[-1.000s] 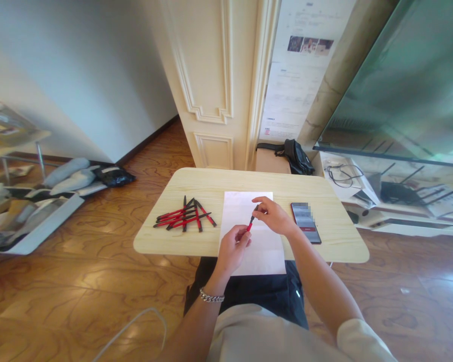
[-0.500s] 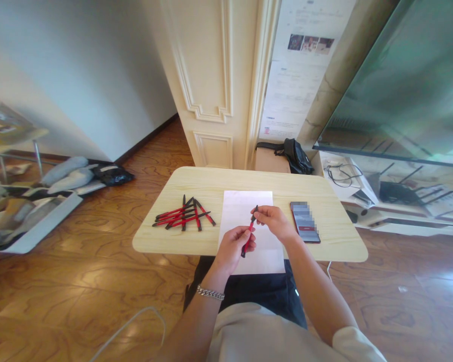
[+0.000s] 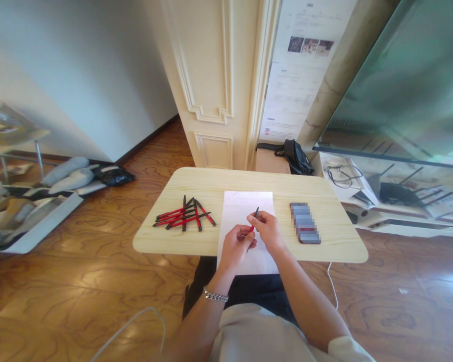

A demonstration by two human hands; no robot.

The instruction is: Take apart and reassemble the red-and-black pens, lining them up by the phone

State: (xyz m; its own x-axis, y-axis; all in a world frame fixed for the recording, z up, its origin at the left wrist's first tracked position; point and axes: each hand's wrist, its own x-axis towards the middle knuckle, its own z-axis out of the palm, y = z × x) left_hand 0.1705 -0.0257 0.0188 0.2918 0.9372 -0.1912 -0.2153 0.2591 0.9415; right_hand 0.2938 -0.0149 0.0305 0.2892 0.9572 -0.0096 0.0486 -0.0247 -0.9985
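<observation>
Counter (image 3: pixel 340 236) carries white paper (image 3: pixel 237 207), with piled pens (image 3: pixel 184 215) left of the paper and a phone (image 3: pixel 305 223) right of it. Over the paper, the left hand (image 3: pixel 233 247) curls tightly around 1 held pen (image 3: pixel 252 228) while the right hand (image 3: pixel 269 231) pinches its upper part; handling looks unfinished, with the pile untouched.

Shirt (image 3: pixel 264 332): pale, greyish-beige, plain over the part in view, with soft folds across the front. Right sleeve (image 3: pixel 347 348): short, same pale cloth, loose at the hem, ending near the elbow. Bracelet (image 3: pixel 216 295), worn at the left wrist: silver-coloured metal — thick interlocking links, shiny finish. Trousers (image 3: pixel 258 289): black or very dark — partly hidden, cut not determinable. Hands (image 3: pixel 232 249) and forearms (image 3: pixel 300 286): bare.
</observation>
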